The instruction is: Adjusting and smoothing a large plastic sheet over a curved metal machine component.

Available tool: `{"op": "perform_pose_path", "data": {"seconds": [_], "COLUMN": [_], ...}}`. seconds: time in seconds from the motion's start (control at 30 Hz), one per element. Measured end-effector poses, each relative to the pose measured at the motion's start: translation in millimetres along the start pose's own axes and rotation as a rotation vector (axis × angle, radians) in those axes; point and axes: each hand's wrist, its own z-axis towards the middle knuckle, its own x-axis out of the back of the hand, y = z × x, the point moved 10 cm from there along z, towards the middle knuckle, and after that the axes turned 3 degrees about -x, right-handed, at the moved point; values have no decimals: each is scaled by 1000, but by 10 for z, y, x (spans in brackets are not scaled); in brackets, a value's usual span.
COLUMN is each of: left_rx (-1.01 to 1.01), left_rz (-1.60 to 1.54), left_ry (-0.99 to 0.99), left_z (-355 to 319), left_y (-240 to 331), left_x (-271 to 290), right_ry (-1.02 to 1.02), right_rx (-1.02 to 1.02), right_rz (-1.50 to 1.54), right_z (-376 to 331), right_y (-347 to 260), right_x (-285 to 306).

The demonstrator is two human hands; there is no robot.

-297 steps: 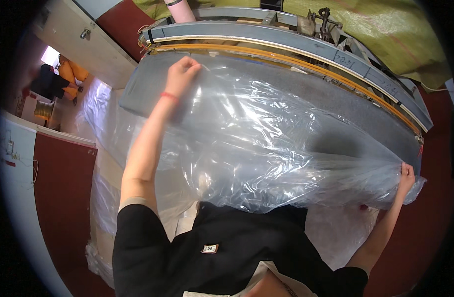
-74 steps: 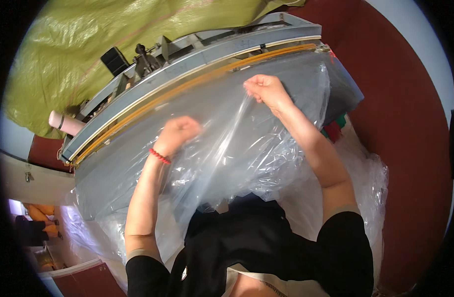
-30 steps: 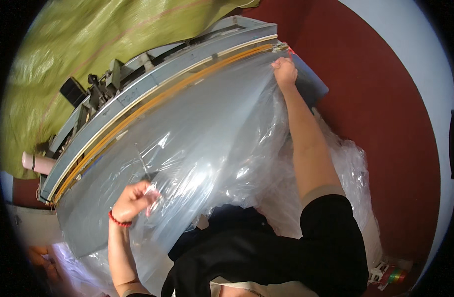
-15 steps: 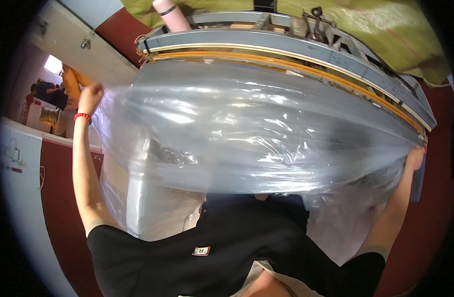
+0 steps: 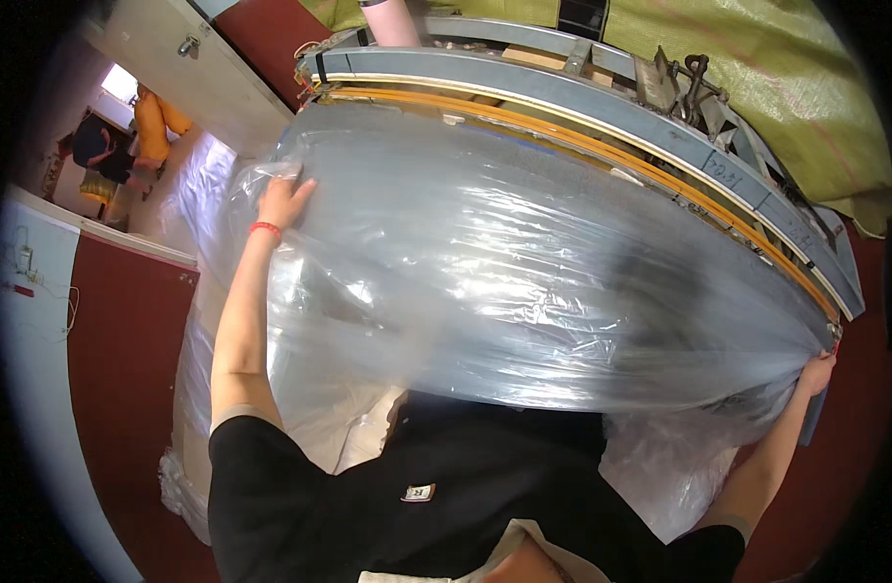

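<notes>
A wide sheet of clear plastic film spreads over the grey table of a long machine and hangs down in folds toward me. On the film's left part lies my left hand, a red bracelet at its wrist, with thumb and fingers apart. My right hand is closed on the film's gathered edge at the far right, close to the end of the machine. Behind the film runs the machine's grey metal bar, with orange strips along its near side.
A pink bottle stands behind the bar at the left. Metal clamps and a yellow-green woven sheet are at the back right. To the left are an open door, a half-white, half-red wall and more film trailing down. People show beyond the doorway.
My left hand has moved right from the film's outer left edge onto its surface, and its fingers have opened. My right hand still holds the film, now lower in view.
</notes>
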Motion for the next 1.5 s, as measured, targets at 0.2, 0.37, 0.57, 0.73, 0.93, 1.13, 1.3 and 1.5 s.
{"op": "perform_pose_path", "data": {"seconds": [0.2,0.37,0.57,0.73,0.93,1.13,1.3,1.5], "left_rx": [-632,-640,-658,-533,-464,-529,41,-43], "left_rz": [-151,-24,-16,-124,-430,-420,-1434,-811], "left_ry": [120,-23,129,307,251,423,382,752], "left_z": [-509,-847,-1003,-558,-306,-180,620,814], "left_y": [2148,2359,2356,2442,2300,2489,1530,1724], "left_x": [225,-101,148,244,113,288,389,210], "right_ry": [87,146,82,-123,-373,-362,-158,298], "right_rx": [71,117,8,-10,-47,-10,-260,-64], "right_rz": [-4,32,201,1087,1442,1231,979,521], "right_z": [84,117,72,402,227,279,283,-517], "right_y": [113,166,242,697,777,812,-267,-1118], "right_x": [5,-9,61,-10,835,773,670,698]}}
